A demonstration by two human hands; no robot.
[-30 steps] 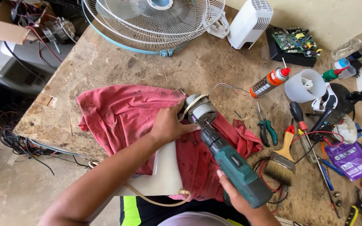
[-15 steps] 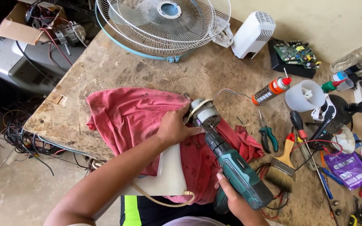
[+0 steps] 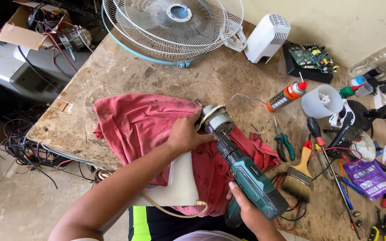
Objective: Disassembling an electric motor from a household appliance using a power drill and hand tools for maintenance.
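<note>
Little has shifted over the last second, as I read it: my left hand (image 3: 185,136) stays curled around the small grey metal motor (image 3: 216,119) lying on the crumpled red cloth (image 3: 135,122), while my right hand (image 3: 246,213) keeps its fist on the teal cordless drill (image 3: 251,180), nose against the motor's end (only my head drifted). So the work on the motor is mid-step.

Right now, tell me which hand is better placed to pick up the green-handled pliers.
Right. The right hand grips the green cordless drill on the pliers' side of the bench; the left hand steadies the small grey motor, farther away.
</note>
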